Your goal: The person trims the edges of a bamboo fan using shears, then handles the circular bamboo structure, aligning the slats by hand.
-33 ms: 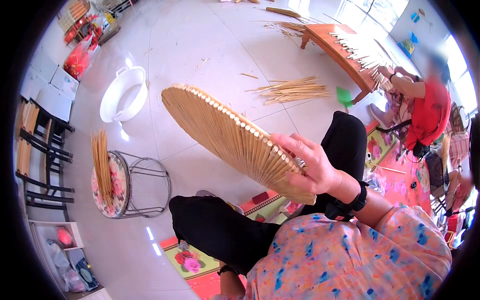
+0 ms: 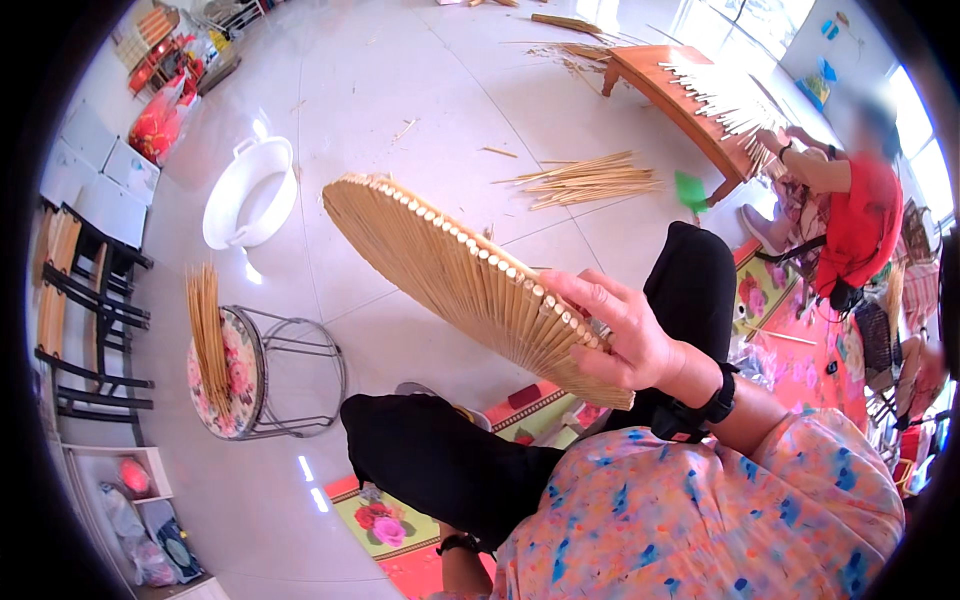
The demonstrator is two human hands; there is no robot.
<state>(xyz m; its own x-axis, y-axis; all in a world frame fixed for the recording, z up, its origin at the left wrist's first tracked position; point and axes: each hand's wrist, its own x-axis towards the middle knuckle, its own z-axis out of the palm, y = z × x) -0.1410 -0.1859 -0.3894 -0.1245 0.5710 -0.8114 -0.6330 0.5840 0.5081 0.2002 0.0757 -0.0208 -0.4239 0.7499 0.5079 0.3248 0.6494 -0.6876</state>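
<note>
My right hand [image 2: 632, 345] is closed on the near right edge of a flat, rounded stalk mat [image 2: 440, 255], thumb on the ribbed face and fingers over the rim. The mat is straw-coloured, made of stalks laid tightly side by side, with pale cut ends along its upper edge. It is held tilted in the air above my knees. Of my left arm, the forearm with a black wristband [image 2: 458, 543] shows low in the picture. My left hand [image 2: 449, 529] is mostly hidden behind my leg; its fingers do not show.
A bundle of thin stalks [image 2: 207, 340] rests on a floral round stool [image 2: 228, 415], tipped on its side. A white tub [image 2: 212, 215] and loose stalks [image 2: 590, 180] lie on the floor. At right, a person in red [image 2: 862, 215] handles pale stalks on a low wooden table [image 2: 665, 98].
</note>
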